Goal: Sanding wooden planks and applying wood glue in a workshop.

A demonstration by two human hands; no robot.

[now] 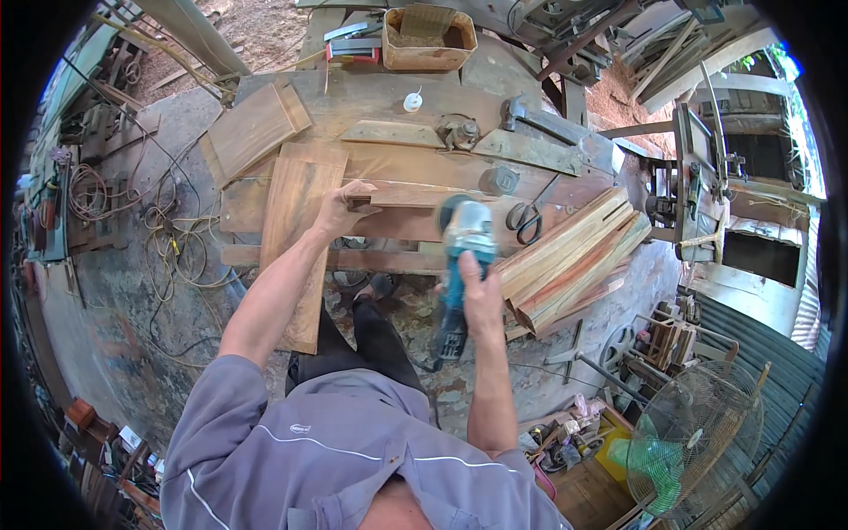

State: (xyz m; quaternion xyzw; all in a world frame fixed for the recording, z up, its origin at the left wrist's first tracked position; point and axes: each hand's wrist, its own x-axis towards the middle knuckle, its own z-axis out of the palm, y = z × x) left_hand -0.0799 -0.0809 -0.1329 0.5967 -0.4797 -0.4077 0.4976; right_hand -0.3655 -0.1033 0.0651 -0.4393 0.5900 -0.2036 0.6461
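Observation:
My right hand (481,300) is wrapped around the body of a teal and grey angle grinder (466,234). The grinder's round disc, smeared by motion, is at the right end of a narrow wooden strip (413,195); whether it touches the wood I cannot tell. At the strip's left end, my left hand (338,212) grips it with the thumb and fingers around the edge. The strip lies along the near part of the wooden workbench (389,258). Beneath my left forearm a long brown board (296,199) juts over the bench's near edge.
Several planks (574,261) are stacked at the right, near black-handled scissors (528,225). Farther back are a hammer (543,119), a metal clamp-like part (459,132) and a rectangular bin (428,55). Cords (177,243) tangle on the left floor; a fan (693,437) stands lower right.

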